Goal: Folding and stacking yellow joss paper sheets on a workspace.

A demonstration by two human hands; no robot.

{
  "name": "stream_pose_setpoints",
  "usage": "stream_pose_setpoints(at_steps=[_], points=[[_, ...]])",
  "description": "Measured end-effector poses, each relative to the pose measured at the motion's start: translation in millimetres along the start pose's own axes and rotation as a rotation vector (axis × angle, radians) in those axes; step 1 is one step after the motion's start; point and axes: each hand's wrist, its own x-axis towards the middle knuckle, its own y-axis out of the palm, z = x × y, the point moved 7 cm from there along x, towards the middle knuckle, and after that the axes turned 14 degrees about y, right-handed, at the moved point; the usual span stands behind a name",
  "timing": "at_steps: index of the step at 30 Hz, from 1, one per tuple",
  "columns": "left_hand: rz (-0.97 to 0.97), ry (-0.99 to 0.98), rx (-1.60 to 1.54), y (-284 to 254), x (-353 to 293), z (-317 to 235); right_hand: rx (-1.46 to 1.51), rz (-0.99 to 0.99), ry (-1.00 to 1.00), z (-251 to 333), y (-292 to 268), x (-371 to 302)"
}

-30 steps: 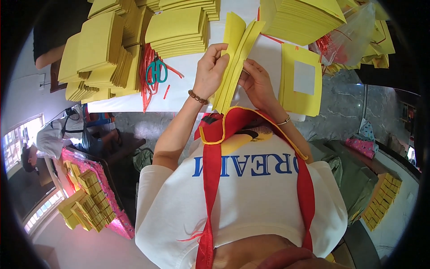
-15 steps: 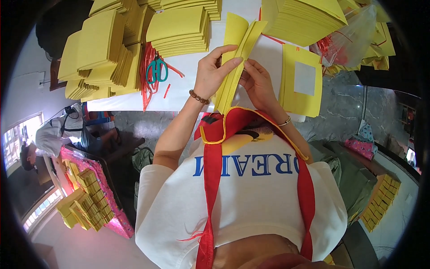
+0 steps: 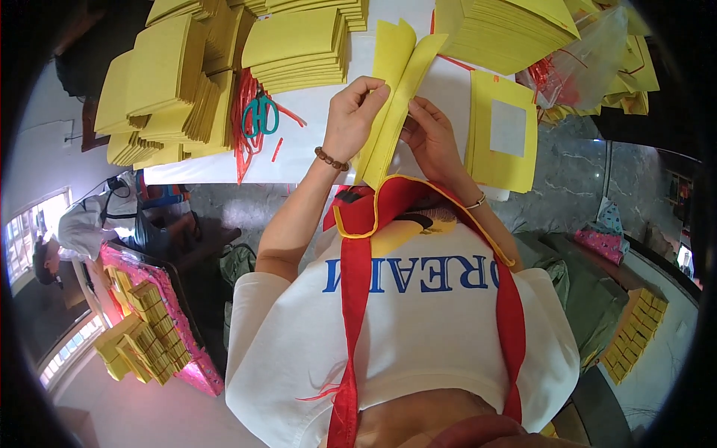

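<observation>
Upright in front of me I hold a small stack of yellow paper sheets [image 3: 394,123], fanned apart along its length. My left hand [image 3: 357,112] pinches its left part between thumb and fingers. On the other side my right hand [image 3: 432,138] grips the right edge, with the thumb in front and some fingers hidden behind. A flat yellow paper pile with a pale rectangle [image 3: 508,131] lies to the right of my right hand. Left of my left hand are teal-handled scissors [image 3: 261,116] on red plastic strips [image 3: 243,149].
Yellow paper stacks [image 3: 160,71] crowd the table's left side, with another stack [image 3: 295,48] behind. A tall stack [image 3: 504,33] and a clear plastic bag [image 3: 590,60] stand at the far right. Tied yellow bundles [image 3: 149,328] lie on a pink-covered table; a person [image 3: 97,220] is nearby.
My left thumb has drawn back to the left across the sheets, and the fanned gap has shifted. My right hand stays nearly in place.
</observation>
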Motion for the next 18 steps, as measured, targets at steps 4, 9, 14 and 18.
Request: stream_pose_setpoints(at_steps=[4,9,14,18], points=[[0.012,0.028,0.031,-1.2,1.5,2.0,-0.003,-0.005,-0.005,0.7,-0.5,0.2],[0.025,-0.001,-0.008,-2.8,0.3,5.3,0.006,-0.010,-0.003,0.7,-2.4,0.9],[0.050,0.000,-0.015,-1.9,0.2,6.7,-0.007,-0.021,-0.004,2.3,0.6,0.4],[0.043,0.002,0.037,-2.5,0.9,6.9,0.010,0.003,-0.005,1.8,-1.6,1.9]])
